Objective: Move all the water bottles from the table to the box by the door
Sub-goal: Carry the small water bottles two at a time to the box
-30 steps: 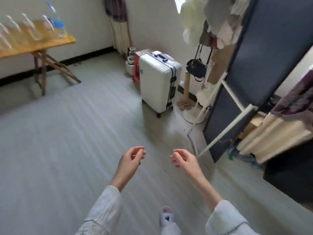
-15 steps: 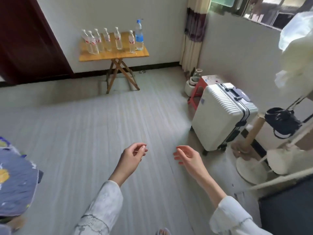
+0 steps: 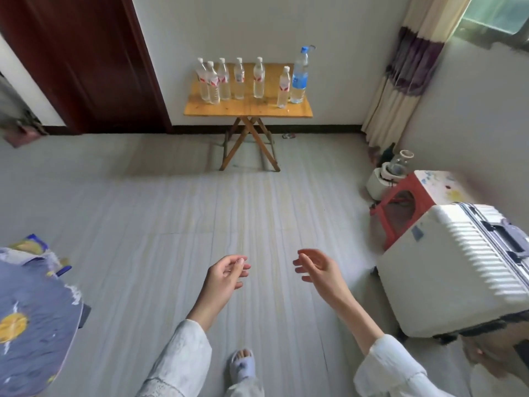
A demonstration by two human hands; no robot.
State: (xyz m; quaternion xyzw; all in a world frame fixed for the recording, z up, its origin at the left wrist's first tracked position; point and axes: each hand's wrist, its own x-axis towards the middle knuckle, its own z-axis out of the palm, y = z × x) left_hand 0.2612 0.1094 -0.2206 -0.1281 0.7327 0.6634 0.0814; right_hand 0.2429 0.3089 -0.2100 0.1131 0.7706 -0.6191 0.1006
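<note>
Left hand [image 3: 226, 277] held out low in front, fingers loosely curled, thumb near the fingertips, holding nothing, touching nothing. Right hand [image 3: 317, 267] same height, fingers relaxed and half spread, palm turned inward, also empty. A gap of bare floor shows between the two hands. White sleeves on both forearms.

Water bottles stand upright on the folding wooden table [image 3: 246, 110] against the far wall, well apart from the hands. Six small clear bottles [image 3: 239, 78] with white caps and red-white labels: five in a loose row toward the back left, two of them nearly touching; one more sits forward at the right. Just beside that one stands a taller bottle [image 3: 299, 75] with blue label and blue cap, near the table's right edge.

Dark red door [image 3: 86, 61] left of the table. Box not visible.

Open grey floor [image 3: 171, 210] runs straight from hands to table. Right side: white suitcase [image 3: 446, 270] near the right arm, red stool [image 3: 400, 207] behind it, curtain [image 3: 400, 75] in the corner. Left side: blue patterned fabric [image 3: 31, 319] at the frame edge. One slippered foot [image 3: 242, 365] below.
</note>
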